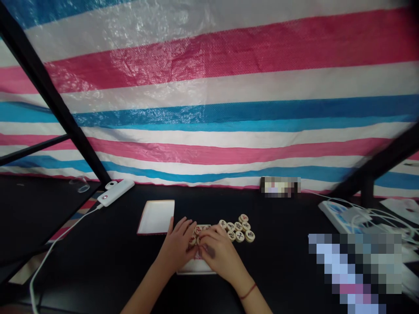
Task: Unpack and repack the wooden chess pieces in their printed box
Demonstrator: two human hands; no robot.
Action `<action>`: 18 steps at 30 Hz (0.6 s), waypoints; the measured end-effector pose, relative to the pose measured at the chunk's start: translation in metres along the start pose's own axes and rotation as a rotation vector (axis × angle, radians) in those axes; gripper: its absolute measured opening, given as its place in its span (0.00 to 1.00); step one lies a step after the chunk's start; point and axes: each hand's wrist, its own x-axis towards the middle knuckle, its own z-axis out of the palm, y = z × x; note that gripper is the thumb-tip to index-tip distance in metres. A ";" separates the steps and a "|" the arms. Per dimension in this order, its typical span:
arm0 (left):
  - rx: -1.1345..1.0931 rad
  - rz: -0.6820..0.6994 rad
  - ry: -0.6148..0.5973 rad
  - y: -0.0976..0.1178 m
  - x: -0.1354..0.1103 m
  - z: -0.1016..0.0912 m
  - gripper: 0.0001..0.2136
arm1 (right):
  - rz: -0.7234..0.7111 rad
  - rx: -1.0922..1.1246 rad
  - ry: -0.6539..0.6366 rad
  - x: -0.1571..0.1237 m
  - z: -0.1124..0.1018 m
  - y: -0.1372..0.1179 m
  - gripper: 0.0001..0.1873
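A striped plastic sheet (229,150) in red, white and blue hangs behind a black surface (108,253), with dark frame bars at both sides.

The left hand (178,244) reaches over a pale shallow box (196,267), its fingers spread apart and its thumb near the right hand (218,250), whose fingers curl inward. Whether either hand is clamped on a piece cannot be told, since the fingers hide the contact. Between and beneath them, some round game pieces (198,229) with red characters lie at the far part of the box.

Just right of the right hand, a cluster of loose pieces (240,236) stands on the surface, some apparently stacked. They look hard, stiff and fairly light, with smooth faces that could slide on one another; the rim seems the best place to pinch, thumb and finger on opposite sides. The box looks like thin card, likely to flex if squeezed, so steadying it by a side wall makes sense.

Beyond the left hand lies an open tray (157,216); farther out, a white device (116,192) with a cable (59,235), and a power strip (338,217) at far right.
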 end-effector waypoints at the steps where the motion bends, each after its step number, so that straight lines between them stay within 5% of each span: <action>1: -0.002 -0.001 0.000 0.000 0.000 0.000 0.24 | 0.004 -0.014 -0.020 0.000 0.001 0.000 0.08; 13: -0.073 0.002 0.032 -0.002 -0.002 0.003 0.23 | 0.017 -0.099 0.043 -0.002 -0.002 0.007 0.06; 16: -0.094 0.005 0.018 -0.002 0.001 0.001 0.26 | 0.149 -0.204 0.227 0.003 -0.020 0.024 0.07; 18: -0.110 0.007 0.018 -0.001 0.005 -0.001 0.27 | 0.370 -0.396 0.314 0.009 -0.038 0.040 0.09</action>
